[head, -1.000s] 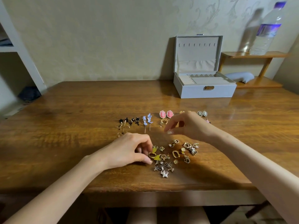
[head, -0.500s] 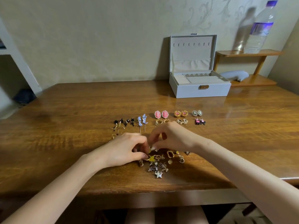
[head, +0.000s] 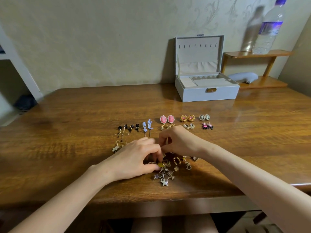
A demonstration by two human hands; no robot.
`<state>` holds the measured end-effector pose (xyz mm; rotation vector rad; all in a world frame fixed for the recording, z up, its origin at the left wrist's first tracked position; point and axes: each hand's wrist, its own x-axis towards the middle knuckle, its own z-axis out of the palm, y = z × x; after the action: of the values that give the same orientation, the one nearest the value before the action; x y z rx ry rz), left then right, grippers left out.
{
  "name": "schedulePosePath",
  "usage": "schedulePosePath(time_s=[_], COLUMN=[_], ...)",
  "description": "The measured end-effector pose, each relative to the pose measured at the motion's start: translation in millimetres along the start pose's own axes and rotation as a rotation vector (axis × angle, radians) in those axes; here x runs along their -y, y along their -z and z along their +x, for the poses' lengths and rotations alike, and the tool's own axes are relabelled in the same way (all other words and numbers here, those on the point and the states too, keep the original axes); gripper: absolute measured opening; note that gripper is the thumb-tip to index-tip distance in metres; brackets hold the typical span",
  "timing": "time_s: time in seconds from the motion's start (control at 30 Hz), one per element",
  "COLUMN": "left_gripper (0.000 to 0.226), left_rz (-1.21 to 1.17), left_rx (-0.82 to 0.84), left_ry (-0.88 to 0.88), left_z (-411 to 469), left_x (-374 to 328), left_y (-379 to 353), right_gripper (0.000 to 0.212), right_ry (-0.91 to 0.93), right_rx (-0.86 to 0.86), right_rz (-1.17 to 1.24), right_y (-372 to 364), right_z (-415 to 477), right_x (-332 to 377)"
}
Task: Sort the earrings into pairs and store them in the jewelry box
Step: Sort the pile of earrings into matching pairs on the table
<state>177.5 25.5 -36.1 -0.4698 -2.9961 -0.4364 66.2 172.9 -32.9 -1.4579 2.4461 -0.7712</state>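
I log the left hand point(head: 134, 158) and right hand point(head: 180, 142) meeting over the loose earring pile point(head: 165, 173), close to the near edge of the table point(head: 67, 115). Fingers on both are curled, and I cannot tell what either holds. Sorted pairs point(head: 170, 118) lie at 12 o'clock. The open jewelry box point(head: 207, 95) stands at 1 o'clock by the far edge, with open wood between.

A pale beige wall point(head: 101, 47) with a faint raised scroll pattern at its upper right runs behind a glossy brown wooden tabletop point(head: 67, 115), whose grain catches soft light from above. At the far right stands a small two-tier wooden shelf point(head: 257, 53); a clear plastic water bottle point(head: 269, 31) with a purple label stands on its top tier and casts a shadow on the wall, and a grey padded object point(head: 243, 77) lies on its lower tier. At the left edge is a white shelving unit point(head: 21, 73), with something dark point(head: 25, 103) low beside it.
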Motion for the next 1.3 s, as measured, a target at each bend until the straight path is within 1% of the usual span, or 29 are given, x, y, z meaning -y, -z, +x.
schedulePosePath(time_s=[0.1, 0.23, 0.33, 0.47, 0.63, 0.7, 0.8, 1.0, 1.2, 1.3], left_gripper=[0.007, 0.004, 0.004, 0.012, 0.011, 0.012, 0.012, 0.010, 0.010, 0.011], left_rz=[0.027, -0.012, -0.136, -0.315, -0.302, -0.282, -0.261, -0.308, -0.348, -0.306], left_rx=[-0.094, -0.131, -0.157, -0.268, -0.326, -0.324, -0.316, -0.295, -0.269, -0.204], left_ry=[-0.033, 0.000, 0.085, 0.239, 0.378, 0.404, 0.430, 0.452, 0.425, 0.385], left_z=[2, 4, 7, 7, 5, 5, 5, 2, 1, 4], left_x=[1, 4, 8, 17, 31, 32, 31, 37, 44, 44], left_y=[-4, -8, -3, 13, 23, 22, 21, 22, 24, 25], right_gripper=[0.006, 0.010, 0.012, 0.010, 0.019, 0.020, 0.015, 0.013, 0.012, 0.014], right_ry=[-0.036, -0.070, -0.082, -0.070, -0.045, -0.027, 0.016, 0.122, 0.070, 0.059], right_rx=[-0.016, -0.046, -0.083, -0.068, -0.034, -0.062, -0.085, 0.097, 0.208, 0.192], right_rz=[0.077, 0.214, 0.279, 0.324, 0.323, 0.311, 0.303, 0.279, 0.342, 0.397], right_y=[6, 14, 15, 16, 13, 6, -2, -5, 7, 11], right_z=[-4, -5, -4, -2, 2, 6, 12, 11, 4, 4], right_x=[-2, -7, -12, -12, -8, -5, 2, 5, -1, -2])
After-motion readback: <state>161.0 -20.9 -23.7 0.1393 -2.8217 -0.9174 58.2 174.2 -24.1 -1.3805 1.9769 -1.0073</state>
